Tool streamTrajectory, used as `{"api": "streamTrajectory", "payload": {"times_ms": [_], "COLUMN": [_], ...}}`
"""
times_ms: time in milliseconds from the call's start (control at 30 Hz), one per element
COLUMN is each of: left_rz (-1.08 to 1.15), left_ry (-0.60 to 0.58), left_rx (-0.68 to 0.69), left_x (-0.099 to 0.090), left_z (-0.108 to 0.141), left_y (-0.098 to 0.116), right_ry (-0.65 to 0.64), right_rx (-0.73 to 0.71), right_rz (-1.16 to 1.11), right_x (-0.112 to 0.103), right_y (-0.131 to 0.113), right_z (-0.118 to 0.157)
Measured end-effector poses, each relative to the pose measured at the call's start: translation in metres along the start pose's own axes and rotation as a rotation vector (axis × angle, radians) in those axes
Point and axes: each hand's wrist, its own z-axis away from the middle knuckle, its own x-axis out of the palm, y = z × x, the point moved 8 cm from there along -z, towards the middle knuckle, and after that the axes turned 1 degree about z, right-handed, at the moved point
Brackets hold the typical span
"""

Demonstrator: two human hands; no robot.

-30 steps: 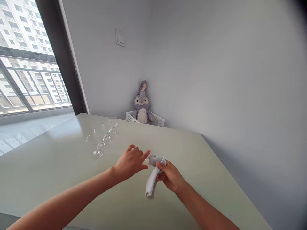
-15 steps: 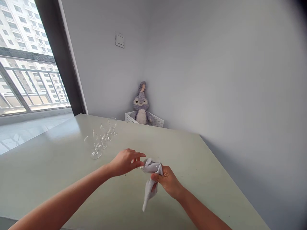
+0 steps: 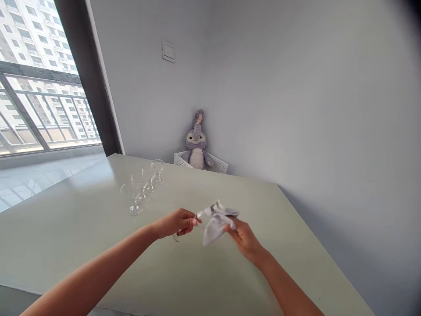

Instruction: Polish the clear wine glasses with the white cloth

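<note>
My left hand [image 3: 182,222] is closed around the stem of a clear glass [image 3: 203,216], whose foot shows below my fingers. The glass lies tilted sideways, its bowl toward the right. A light grey cloth [image 3: 217,224] covers part of the bowl, and my right hand [image 3: 239,232] grips that cloth from the right side. Both hands are above the pale green table [image 3: 184,272]. How far the cloth reaches inside the bowl cannot be made out.
Several clear stemmed glasses [image 3: 136,206] stand upright in a row at the table's left back. Behind the far edge, a grey plush toy [image 3: 196,145] sits in a white perforated basket [image 3: 219,166] against the wall corner.
My left hand has gone from loosely spread to closed on the glass stem. The cloth has moved up and right with my right hand, and its hanging end has swung up.
</note>
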Motion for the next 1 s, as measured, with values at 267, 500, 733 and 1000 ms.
{"api": "streamTrajectory", "payload": {"times_ms": [267, 500, 733, 1000], "left_rz": [-0.429, -1.021, -0.733, -0.234], "left_ry": [0.354, 0.517, 0.783, 1.005], "left_rx": [-0.092, 0.318, 0.273, 0.235], "left_x": [-0.020, 0.017, -0.009, -0.013], "left_z": [-0.012, -0.004, -0.010, -0.031], "left_y": [-0.007, 0.022, 0.012, 0.000], "right_ry": [0.095, 0.073, 0.345, 0.311], "right_rx": [-0.319, -0.115, 0.446, 0.252], "right_rz": [0.510, 0.206, -1.074, -0.940], "right_x": [0.016, 0.023, 0.039, 0.082], "right_y": [-0.044, -0.020, 0.051, 0.017], "right_z": [0.005, -0.046, -0.056, -0.052]}}
